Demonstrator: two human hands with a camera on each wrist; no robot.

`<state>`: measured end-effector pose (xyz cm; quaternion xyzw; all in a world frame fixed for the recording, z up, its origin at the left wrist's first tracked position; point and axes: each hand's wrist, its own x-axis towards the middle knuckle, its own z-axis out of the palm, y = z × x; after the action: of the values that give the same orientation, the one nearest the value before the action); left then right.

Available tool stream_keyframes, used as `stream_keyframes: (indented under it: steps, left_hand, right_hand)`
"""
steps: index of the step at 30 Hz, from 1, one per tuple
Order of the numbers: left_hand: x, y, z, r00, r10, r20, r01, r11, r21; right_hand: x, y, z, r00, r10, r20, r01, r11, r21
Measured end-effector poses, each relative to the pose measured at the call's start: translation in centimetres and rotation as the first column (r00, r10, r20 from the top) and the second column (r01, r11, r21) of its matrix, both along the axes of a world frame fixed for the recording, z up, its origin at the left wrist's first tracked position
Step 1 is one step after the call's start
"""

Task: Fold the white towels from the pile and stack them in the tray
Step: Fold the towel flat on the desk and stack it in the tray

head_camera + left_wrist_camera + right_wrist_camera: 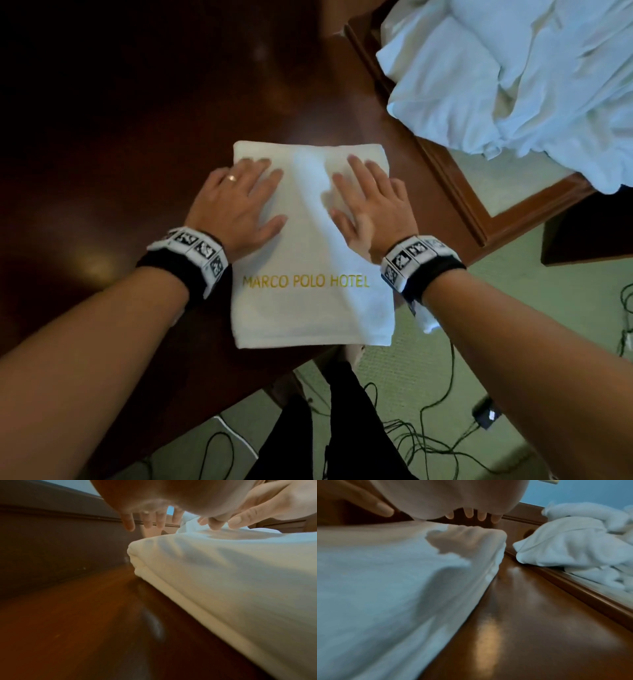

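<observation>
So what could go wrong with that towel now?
The folded towel hangs slightly over the table edge nearest the person, so it might slip off when the left hand and right hand lift. Its layers may also spring open. The loose pile spills over the tray rim, leaving little tidy room.

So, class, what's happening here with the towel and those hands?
A person is pressing both palms flat on a folded white towel lying on a dark wooden table. The left hand and right hand rest side by side on its far half, fingers straight. A pile of unfolded white towels lies to the right in a wooden tray. The folded towel isn't in the tray yet.
</observation>
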<state>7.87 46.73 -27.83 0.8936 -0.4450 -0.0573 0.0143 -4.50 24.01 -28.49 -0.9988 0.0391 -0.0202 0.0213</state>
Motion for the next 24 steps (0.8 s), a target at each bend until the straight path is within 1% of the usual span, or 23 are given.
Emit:
stream_keyframes:
  steps: [2,3,5,7,8,9,10,11,12,13,14,15,17,19,20,21,22,24]
  left_hand:
    - [1.3,-1.6,-0.8,0.998,0.043,-0.037,-0.037,0.99,0.133]
    - [1.9,-1.9,-1.5,0.996,0.065,-0.063,-0.052,0.981,0.187]
    - [2.7,-1.7,-2.8,0.989,0.096,-0.114,-0.065,0.966,0.251]
    - [2.8,-1.5,-3.2,0.982,0.136,-0.132,-0.101,0.964,0.248]
    - [2.5,-1.5,-3.1,0.975,0.173,-0.138,-0.137,0.961,0.238]
    - [1.8,-1.6,-2.9,0.969,0.206,-0.136,-0.174,0.962,0.212]
    - [0.7,-1.7,-2.6,0.969,0.21,-0.13,-0.186,0.967,0.176]
    - [-0.7,-1.4,-2.6,0.978,0.167,-0.126,-0.147,0.977,0.155]
    - [-2.4,-0.7,-2.9,0.988,0.086,-0.131,-0.065,0.985,0.16]
    - [-4.0,0.4,-3.2,0.989,0.01,-0.149,0.018,0.983,0.183]
    - [-5.2,1.8,-3.5,0.986,-0.011,-0.167,0.044,0.979,0.197]
    - [-5.9,3.2,-3.7,0.984,0.035,-0.173,0.0,0.98,0.2]
    - [-6.1,4.9,-3.2,0.963,0.222,-0.151,-0.19,0.962,0.198]
    - [-6.5,5.4,-2.5,0.918,0.372,-0.135,-0.349,0.922,0.167]
    - [-6.8,5.2,-2.1,0.887,0.433,-0.16,-0.411,0.899,0.15]
    - [-7.3,4.8,-1.9,0.832,0.506,-0.227,-0.48,0.862,0.163]
    - [-7.9,4.3,-1.7,0.76,0.577,-0.298,-0.545,0.816,0.192]
    - [-9.2,3.4,-1.5,0.591,0.667,-0.454,-0.659,0.724,0.206]
  right_hand:
    - [1.7,-0.8,-1.0,0.99,0.024,-0.14,-0.027,0.999,-0.022]
    - [2.0,-1.4,-1.5,0.981,0.008,-0.196,-0.013,1.0,-0.023]
    - [1.9,-2.9,-2.8,0.969,-0.074,-0.238,0.078,0.997,0.008]
    - [1.6,-3.7,-3.3,0.949,-0.192,-0.248,0.212,0.976,0.057]
    - [1.4,-3.5,-3.1,0.94,-0.239,-0.242,0.262,0.963,0.065]
    - [1.0,-3.0,-2.8,0.941,-0.262,-0.215,0.281,0.958,0.061]
    - [0.4,-2.4,-2.4,0.952,-0.249,-0.18,0.263,0.963,0.055]
    - [-0.7,-1.6,-2.3,0.968,-0.198,-0.152,0.207,0.977,0.049]
    - [-2.2,-0.8,-2.3,0.981,-0.123,-0.149,0.131,0.99,0.044]
    - [-4.0,-0.1,-2.6,0.983,-0.059,-0.173,0.068,0.997,0.042]
    - [-5.8,0.5,-2.8,0.977,-0.039,-0.209,0.05,0.997,0.051]
    - [-7.2,0.9,-2.9,0.969,-0.071,-0.236,0.089,0.994,0.063]
    - [-8.3,1.4,-2.7,0.946,-0.228,-0.23,0.252,0.964,0.082]
    - [-8.5,2.0,-2.1,0.902,-0.379,-0.206,0.408,0.904,0.126]
    - [-8.4,2.3,-1.9,0.868,-0.444,-0.221,0.483,0.857,0.177]
    - [-8.6,2.7,-1.7,0.821,-0.505,-0.267,0.564,0.789,0.244]
    - [-8.8,3.1,-1.4,0.771,-0.551,-0.319,0.635,0.706,0.315]
    - [-9.3,3.8,-1.2,0.685,-0.593,-0.423,0.728,0.528,0.438]
